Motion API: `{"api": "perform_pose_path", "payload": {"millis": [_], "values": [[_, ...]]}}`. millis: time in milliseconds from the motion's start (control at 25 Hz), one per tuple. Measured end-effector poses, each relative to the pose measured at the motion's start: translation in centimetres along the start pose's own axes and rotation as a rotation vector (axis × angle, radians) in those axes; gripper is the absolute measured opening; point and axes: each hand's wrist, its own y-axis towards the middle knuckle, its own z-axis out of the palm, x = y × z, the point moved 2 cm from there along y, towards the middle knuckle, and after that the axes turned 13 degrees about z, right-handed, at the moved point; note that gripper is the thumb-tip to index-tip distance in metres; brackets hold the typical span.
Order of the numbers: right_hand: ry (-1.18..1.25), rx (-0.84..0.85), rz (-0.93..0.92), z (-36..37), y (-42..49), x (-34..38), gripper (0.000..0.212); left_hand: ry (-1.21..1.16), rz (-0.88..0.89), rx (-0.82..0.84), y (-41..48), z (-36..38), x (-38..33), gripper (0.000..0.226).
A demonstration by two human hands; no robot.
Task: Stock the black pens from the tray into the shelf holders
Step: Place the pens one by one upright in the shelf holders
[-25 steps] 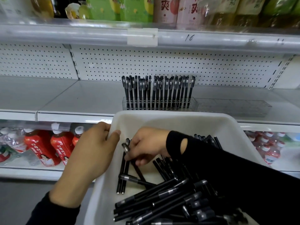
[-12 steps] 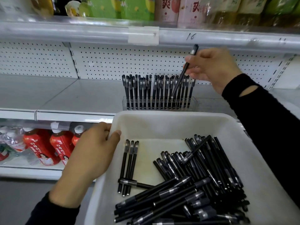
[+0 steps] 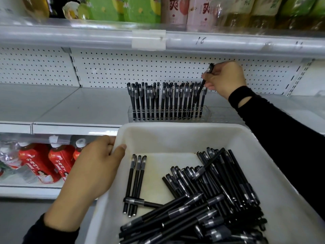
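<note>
right hand (image 3: 226, 78) pinching pen (image 3: 204, 80), above holder (image 3: 207, 112)

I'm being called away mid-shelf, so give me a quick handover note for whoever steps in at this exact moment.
The right hand pinches one black pen, tilted, its lower end dipping among the pens at the right end of the clear holder; not yet seated.
The left hand grips the left rim of the white tray.
Done: a row of pens stands upright in the holder.
Left: seat the held pen, then stock the large pile in the tray and the three pens lying side by side at its left.
</note>
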Motion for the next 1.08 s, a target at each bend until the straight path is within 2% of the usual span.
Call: {"api": "perform_pose_path", "payload": {"millis": [160, 400, 720, 960, 1080], "values": [[-0.054, -0.013, 0.036, 1.1, 1.6, -1.4, 0.02, 0.003, -0.004, 0.007, 0.0, -0.1, -0.1, 0.015], [-0.279, 0.026, 0.047, 3.0, 2.8, -2.8, 0.023, 0.006, 0.004, -0.011, -0.2, -0.2, -0.1, 0.015], [-0.386, 0.071, 0.139, 4.5, 3.1, -4.1, 0.025, -0.001, 0.0, 0.001, -0.1, -0.2, -0.2, 0.016], [-0.508, 0.101, 0.211, 5.5, 2.8, -4.7, 0.033, -0.001, 0.005, -0.008, -0.1, -0.2, -0.2, 0.018], [-0.646, 0.127, 0.197, 4.6, 1.7, -3.6, 0.04, -0.01, 0.006, -0.008, -0.1, -0.2, -0.1, 0.018]]}}
